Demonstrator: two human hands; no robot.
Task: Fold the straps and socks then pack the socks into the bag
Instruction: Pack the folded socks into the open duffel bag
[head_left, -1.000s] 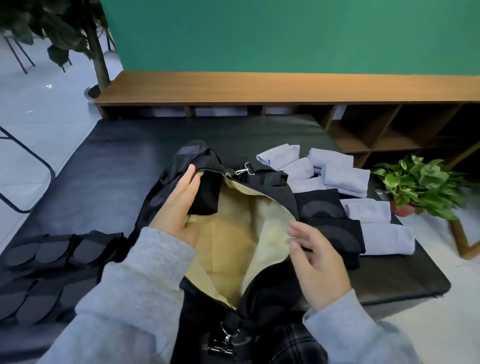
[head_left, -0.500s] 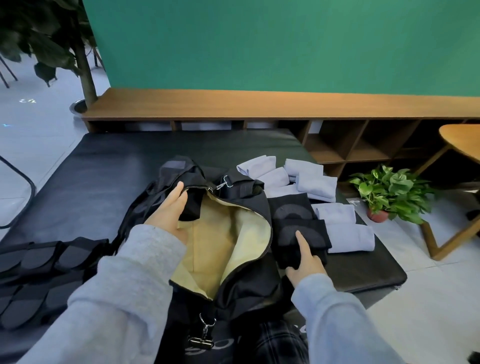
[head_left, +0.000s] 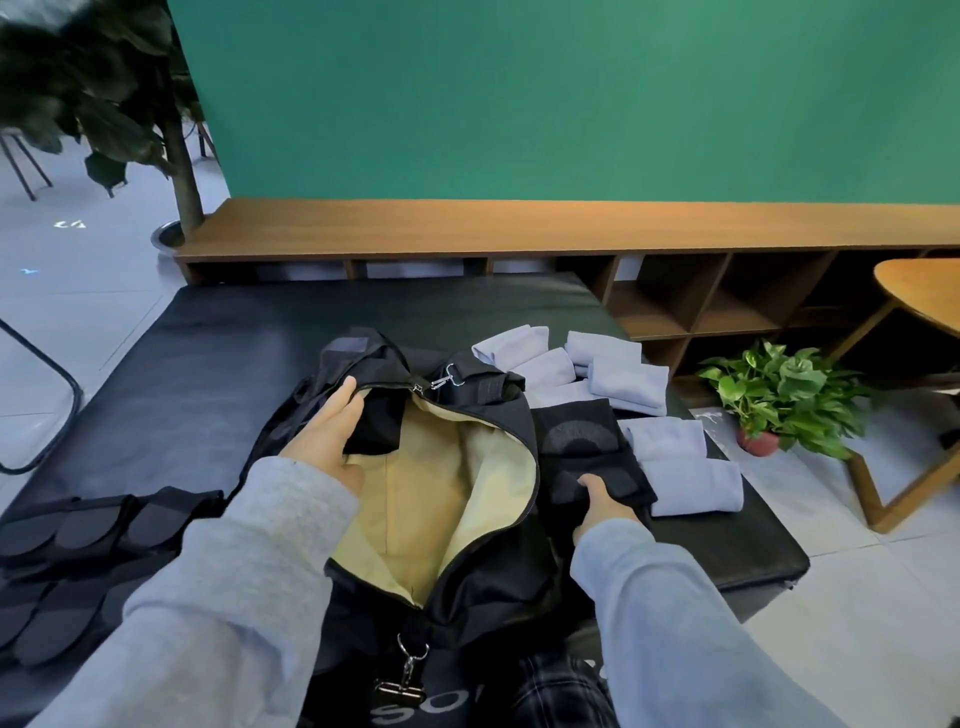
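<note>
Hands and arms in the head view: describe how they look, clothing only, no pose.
Both arms wear long, loose sleeves of soft, sweatshirt-like fabric, pale grey-blue. The left sleeve and the right sleeve end in plain cuffs at the wrists. The left hand and right hand are bare: no gloves, rings or watch show. No markings show on the sleeves.

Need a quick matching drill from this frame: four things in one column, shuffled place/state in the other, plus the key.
Things:
1. left hand
2. right hand
3. bag
4. potted plant

States:
A. unzipped, pale lining showing
B. on the floor, right of the mat
C. grips the nearest black folded sock
D. holds the bag's far edge open

Pairs: 1-D, 2-C, 3-A, 4-B
</note>
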